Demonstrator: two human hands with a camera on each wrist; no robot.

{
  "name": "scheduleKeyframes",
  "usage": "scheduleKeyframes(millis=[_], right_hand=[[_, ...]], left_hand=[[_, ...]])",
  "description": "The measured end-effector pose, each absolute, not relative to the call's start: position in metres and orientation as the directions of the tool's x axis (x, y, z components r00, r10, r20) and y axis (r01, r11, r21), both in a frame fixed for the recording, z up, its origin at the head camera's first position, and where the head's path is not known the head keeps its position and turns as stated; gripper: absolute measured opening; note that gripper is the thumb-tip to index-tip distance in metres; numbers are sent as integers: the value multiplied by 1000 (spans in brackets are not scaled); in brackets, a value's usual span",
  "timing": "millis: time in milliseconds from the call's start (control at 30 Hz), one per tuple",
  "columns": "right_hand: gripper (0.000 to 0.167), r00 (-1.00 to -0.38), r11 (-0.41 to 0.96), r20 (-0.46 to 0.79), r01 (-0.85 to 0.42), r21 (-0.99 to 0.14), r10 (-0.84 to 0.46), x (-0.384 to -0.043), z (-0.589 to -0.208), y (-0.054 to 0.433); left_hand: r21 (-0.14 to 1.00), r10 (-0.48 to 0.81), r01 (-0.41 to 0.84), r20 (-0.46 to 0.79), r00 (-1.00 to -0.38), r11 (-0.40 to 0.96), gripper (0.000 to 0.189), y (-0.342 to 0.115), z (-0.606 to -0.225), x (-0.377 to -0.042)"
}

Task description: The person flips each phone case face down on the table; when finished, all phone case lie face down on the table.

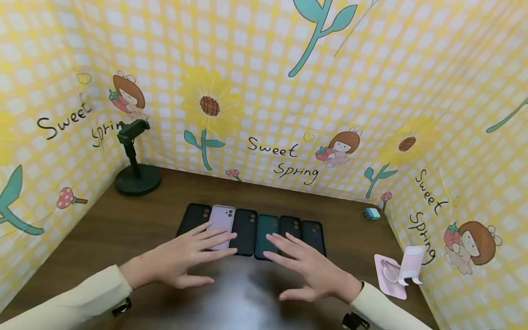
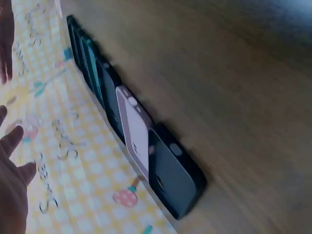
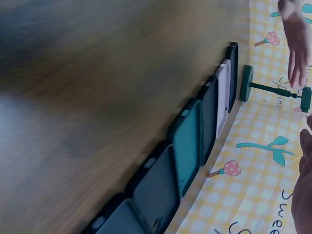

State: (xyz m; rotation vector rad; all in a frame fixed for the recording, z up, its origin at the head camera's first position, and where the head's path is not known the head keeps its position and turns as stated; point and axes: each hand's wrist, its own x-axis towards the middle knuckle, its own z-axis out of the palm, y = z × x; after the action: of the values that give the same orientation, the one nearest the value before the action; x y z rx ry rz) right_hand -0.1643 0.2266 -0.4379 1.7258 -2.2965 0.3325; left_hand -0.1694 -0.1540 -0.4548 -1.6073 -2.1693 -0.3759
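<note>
Six phone cases (image 1: pixel 245 233) lie side by side on the brown table (image 1: pixel 342 247), hollow side up, in a row that steps slightly nearer the person toward the right. Both hands are apart, fingers straight and spread, holding nothing: the left hand (image 1: pixel 185 256) hovers by the purple case (image 1: pixel 222 223), the right hand (image 1: pixel 307 270) by the green case (image 1: pixel 265 227). Both wrist views show them clear of the cases. Good handling here, I judge, calls for lowering the fingertips from above rather than sweeping in sideways, since neighbours sit so close that a nudge to one could push the next. Should a case need shifting, light, even pressure on its raised rim would steer it best; pressing hard inside could make it skid. The black case at the left end (image 1: pixel 192 220) stands tight against the purple one, so a pinch on its outer side seems easier than fingers forced between them.
</note>
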Motion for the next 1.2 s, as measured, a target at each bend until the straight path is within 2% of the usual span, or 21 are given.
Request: scheduleKeyframes(millis=[67, 167, 233, 300, 467, 533, 600, 667, 800, 1000, 1200], right_hand=[[80, -270, 271, 356, -961, -46, -895, -169, -439, 217], [77, -278, 277, 384, -959, -60, -881, -181, -440, 205], [70, -295, 286, 399, -955, -83, -868, -192, -440, 197], [60, -314, 293, 410, -949, -115, -857, -205, -438, 189], [37, -383, 340, 414, -924, -177, -826, -236, -440, 162], [33, -414, 358, 406, -910, -208, -815, -246, -443, 150], [30, -445, 375, 386, -894, -245, -808, -253, -448, 138], [27, -469, 391, 358, -879, -272, -807, -259, -453, 127], [21, -521, 448, 298, -848, -281, -800, -272, -462, 104], [22, -586, 543, 202, -807, -232, -785, -296, -477, 68], [28, -643, 613, 148, -763, -204, -751, -315, -492, 39]], left_hand=[[-2, 800, 951, 540, -260, 310, 69, -162, -457, -172], [65, 725, 933, 611, -318, 354, 58, -170, -458, -180], [120, 667, 903, 635, -389, 412, 46, -173, -456, -188], [162, 607, 844, 628, -488, 511, 34, -176, -454, -194], [274, 420, 596, 497, -759, 755, 18, -185, -455, -206], [322, 371, 510, 404, -836, 798, 17, -190, -459, -208], [363, 352, 451, 308, -884, 816, 17, -194, -465, -209], [390, 354, 412, 215, -910, 824, 20, -198, -472, -208], [431, 373, 366, 72, -925, 825, 33, -200, -485, -208], [458, 368, 320, -15, -930, 829, 49, -203, -488, -210], [425, 338, 260, -120, -934, 867, 56, -211, -488, -208]])
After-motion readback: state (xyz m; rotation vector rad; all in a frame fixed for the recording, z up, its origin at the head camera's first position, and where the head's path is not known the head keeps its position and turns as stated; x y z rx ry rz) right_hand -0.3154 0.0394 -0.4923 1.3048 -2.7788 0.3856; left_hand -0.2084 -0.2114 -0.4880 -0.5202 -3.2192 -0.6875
